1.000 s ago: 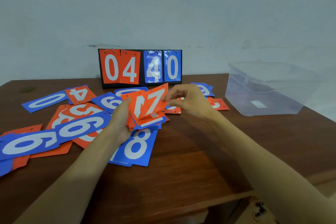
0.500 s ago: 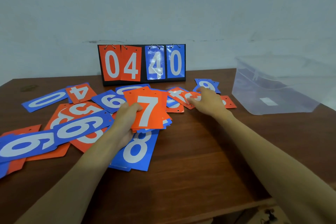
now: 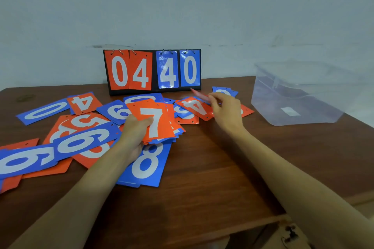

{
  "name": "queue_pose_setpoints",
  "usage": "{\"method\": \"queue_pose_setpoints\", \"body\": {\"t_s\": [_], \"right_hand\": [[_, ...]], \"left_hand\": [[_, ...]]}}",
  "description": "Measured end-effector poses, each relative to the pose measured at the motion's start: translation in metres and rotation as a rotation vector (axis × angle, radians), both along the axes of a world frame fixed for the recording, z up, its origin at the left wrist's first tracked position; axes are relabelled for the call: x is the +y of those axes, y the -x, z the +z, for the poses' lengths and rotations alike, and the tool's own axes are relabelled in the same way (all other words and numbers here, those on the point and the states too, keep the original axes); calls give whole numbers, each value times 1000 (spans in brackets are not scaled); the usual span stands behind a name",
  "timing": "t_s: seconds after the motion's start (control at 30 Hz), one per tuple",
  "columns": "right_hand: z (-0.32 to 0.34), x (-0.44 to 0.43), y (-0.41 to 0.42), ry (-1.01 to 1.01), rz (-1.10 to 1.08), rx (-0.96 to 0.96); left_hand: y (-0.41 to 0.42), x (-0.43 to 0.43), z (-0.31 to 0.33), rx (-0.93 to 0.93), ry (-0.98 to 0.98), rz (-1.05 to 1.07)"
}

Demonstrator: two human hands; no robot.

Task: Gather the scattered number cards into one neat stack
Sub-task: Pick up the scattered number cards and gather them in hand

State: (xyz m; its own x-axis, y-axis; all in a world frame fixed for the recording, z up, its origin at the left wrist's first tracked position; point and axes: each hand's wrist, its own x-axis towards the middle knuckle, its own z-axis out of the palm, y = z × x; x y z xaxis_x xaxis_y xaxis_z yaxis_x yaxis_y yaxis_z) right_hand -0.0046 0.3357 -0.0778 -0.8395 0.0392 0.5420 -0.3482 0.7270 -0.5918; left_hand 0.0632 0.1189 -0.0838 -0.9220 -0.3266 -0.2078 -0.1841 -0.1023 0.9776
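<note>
One scoreboard; one clear bin; two hands: left hand, right hand; cards: over dozen.

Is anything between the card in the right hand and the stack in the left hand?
Nothing visible blocks it. The right hand pinches an orange card; only the orange 4 and its flat neighbours lie beneath the way to the stack in the left hand.

Scoreboard behind cards, bin right

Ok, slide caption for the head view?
Left hand grips the card stack topped by an orange 7; right hand pinches a raised orange card.
</note>
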Motion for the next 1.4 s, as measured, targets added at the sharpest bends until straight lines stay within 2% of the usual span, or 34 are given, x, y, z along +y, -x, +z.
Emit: {"method": "queue_pose_setpoints", "body": {"t_s": [0.07,0.17,0.27,0.33,0.37,0.43,0.5,0.57,0.7,0.77,0.83,1.0,1.07,1.13,1.2,1.3,1.4], "right_hand": [[1,-7,-14,103,123,42],[2,-20,-38,120,381,67],[0,-29,-56,-38,622,-66],[-2,-31,-63,-165,684,-147],[-1,-31,-63,-165,678,-163],[3,-30,-60,-59,573,-168],[6,-25,-43,-50,366,-175],[2,-18,-16,-139,170,-244],[-10,-6,36,-341,-89,-398],[-13,-5,51,-439,-150,-502],[-15,-6,60,-447,-162,-613],[-9,-7,68,-384,-145,-718],[-6,-4,65,-278,-148,-604],[1,-2,55,-33,-143,-394],[9,0,45,151,-129,-279],[17,1,39,234,-82,-255],[25,4,32,351,68,-306]], "left_hand": [[0,0,1,-23,-35,17],[-5,3,5,-27,-89,11],[-10,4,10,-21,-171,-21],[-10,4,9,-17,-126,-50],[-10,3,8,-7,-80,-63],[-9,3,6,12,-28,-64],[-8,2,6,23,-22,-49],[-7,2,6,29,-12,-37],[-3,0,5,6,-11,-19],[-1,-1,4,-2,-9,-20],[1,-2,2,-12,-5,-21],[5,-4,-1,0,-12,15],[4,-4,-1,11,-17,38],[4,-5,-2,22,-24,69],[5,-8,-2,12,-44,110],[5,-11,1,-40,-68,153],[4,-11,2,-49,-81,162]]}}
